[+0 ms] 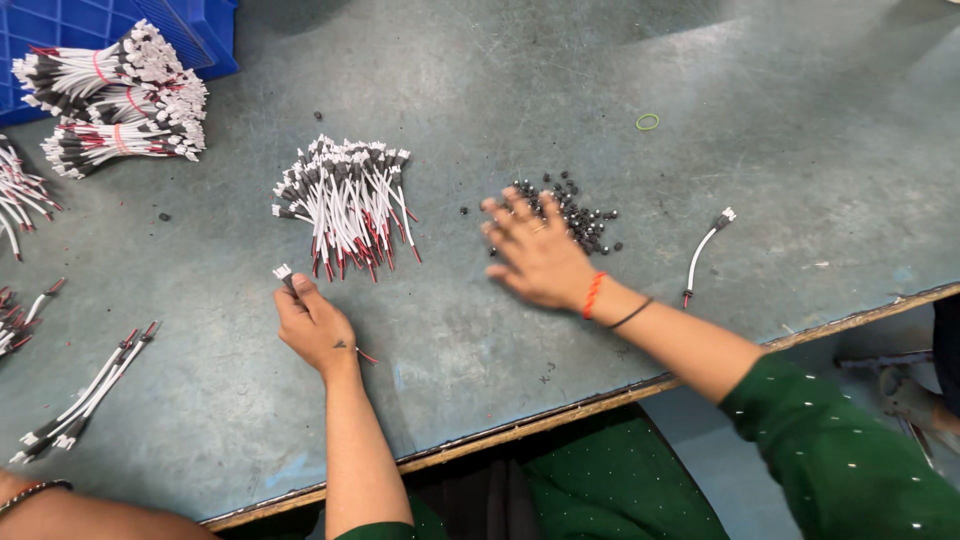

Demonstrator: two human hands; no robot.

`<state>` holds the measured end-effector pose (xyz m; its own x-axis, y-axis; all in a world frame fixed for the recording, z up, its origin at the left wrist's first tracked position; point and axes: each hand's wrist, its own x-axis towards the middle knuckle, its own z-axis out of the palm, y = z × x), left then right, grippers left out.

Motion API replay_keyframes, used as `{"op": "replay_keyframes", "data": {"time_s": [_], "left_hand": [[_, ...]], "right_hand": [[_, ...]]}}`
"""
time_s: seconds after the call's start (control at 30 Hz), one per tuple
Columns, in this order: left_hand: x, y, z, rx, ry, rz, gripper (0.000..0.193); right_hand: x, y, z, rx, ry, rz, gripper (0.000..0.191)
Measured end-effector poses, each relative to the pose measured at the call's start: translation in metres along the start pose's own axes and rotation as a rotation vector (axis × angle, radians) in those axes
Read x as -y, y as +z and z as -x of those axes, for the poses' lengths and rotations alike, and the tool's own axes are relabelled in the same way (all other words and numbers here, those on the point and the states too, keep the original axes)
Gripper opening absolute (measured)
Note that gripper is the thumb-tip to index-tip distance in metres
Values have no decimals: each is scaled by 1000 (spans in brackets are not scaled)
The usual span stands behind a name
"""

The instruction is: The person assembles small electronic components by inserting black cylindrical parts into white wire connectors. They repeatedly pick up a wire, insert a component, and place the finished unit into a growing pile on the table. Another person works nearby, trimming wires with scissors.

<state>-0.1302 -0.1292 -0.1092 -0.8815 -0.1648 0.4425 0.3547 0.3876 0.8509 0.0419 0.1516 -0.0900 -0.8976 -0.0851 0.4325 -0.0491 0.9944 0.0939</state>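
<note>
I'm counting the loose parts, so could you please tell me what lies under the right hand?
The right hand rests over a heap of small black pieces; those beyond its fingers show, but any beneath the palm are hidden.

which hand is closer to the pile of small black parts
Right. The right hand lies spread at the black parts, fingertips reaching their left edge. The left hand is well off to the left, below the wire pile, pinching a single wire.

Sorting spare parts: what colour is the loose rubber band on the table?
Yellow-green rubber band, head view.
</note>
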Motion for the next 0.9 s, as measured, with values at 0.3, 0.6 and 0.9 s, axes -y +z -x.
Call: {"op": "replay_keyframes", "data": {"time_s": [0.3,0.6,0.9], "left_hand": [[-7,1,0,16,-24,-6,40],[-6,-3,2,6,11,-11,40],[-3,9,-1,21,14,-46,41]], "right_hand": [[19,6,-77,393,163,66,99],[-37,-34,-10,339,334,101,83],[-42,-37,64,105,392,-44,98]]}}
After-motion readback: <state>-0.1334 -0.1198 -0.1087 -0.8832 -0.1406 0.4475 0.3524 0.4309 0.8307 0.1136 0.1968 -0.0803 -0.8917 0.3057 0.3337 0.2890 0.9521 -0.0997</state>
